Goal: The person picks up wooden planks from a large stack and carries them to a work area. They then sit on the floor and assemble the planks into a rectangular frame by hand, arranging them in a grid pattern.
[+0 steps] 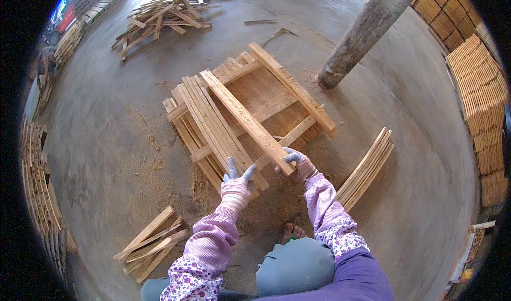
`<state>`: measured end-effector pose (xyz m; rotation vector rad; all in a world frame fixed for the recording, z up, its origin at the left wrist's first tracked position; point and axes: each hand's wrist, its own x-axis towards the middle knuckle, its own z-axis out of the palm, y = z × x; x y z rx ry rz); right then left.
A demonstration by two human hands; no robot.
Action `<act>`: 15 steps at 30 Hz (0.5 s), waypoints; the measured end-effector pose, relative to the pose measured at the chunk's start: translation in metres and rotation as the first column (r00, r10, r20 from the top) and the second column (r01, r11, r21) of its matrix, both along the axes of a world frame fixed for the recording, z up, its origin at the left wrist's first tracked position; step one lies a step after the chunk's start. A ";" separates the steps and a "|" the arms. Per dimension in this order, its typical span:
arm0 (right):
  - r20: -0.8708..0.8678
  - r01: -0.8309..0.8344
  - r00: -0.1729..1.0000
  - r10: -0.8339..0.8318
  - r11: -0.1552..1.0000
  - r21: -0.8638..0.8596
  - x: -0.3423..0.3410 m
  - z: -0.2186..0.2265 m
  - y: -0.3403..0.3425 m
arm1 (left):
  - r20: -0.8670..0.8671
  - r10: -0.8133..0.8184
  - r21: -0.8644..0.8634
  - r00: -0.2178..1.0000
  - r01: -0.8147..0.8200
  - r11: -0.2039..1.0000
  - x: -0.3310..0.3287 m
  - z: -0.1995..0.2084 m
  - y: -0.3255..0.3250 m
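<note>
My right hand (302, 166), in a grey-blue glove with a wrapped wrist, grips the near end of a thick wooden batten (247, 121). That batten slants away to the far left across a low wooden frame. My left hand (236, 186), gloved the same way, has its fingers spread at the near ends of a row of thin wooden slats (215, 128), which lie side by side left of the batten. Whether its fingertips press on them is hard to tell. Beneath them is the pallet-like wooden frame (274, 110), with another thick bar (293, 88) along its right side.
A concrete pillar (362, 38) rises beyond the frame. Loose sticks form a heap (167, 16) at the far left. Short offcuts (151, 245) lie near left, and a slat bundle (367, 168) lies at right. Stacked wood (479, 88) lines the right edge. Another person (47, 61) is far left.
</note>
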<state>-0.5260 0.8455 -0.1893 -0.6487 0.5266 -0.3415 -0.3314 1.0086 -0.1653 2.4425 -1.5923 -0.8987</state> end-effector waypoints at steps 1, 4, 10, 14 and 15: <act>-0.022 -0.013 1.000 0.013 0.999 -0.036 -0.003 -0.004 -0.003 | -0.012 0.001 -0.004 1.000 -0.001 1.000 -0.001 0.000 -0.001; -0.168 -0.001 0.985 -0.049 0.958 -0.287 -0.004 -0.016 0.000 | -0.037 0.005 -0.019 0.999 -0.005 1.000 -0.003 -0.001 -0.003; -0.549 -0.391 0.836 -0.014 0.687 -0.612 0.021 0.008 0.038 | -0.031 0.015 -0.002 0.999 -0.016 1.000 -0.001 0.000 -0.001; -0.565 -0.355 0.825 0.030 0.805 -0.476 0.028 0.008 0.040 | -0.051 0.012 -0.019 0.999 -0.013 1.000 -0.002 0.002 -0.001; -0.482 -0.252 0.876 -0.008 0.845 -0.472 0.019 -0.002 0.032 | -0.067 0.005 -0.027 0.998 -0.006 1.000 -0.003 0.002 -0.003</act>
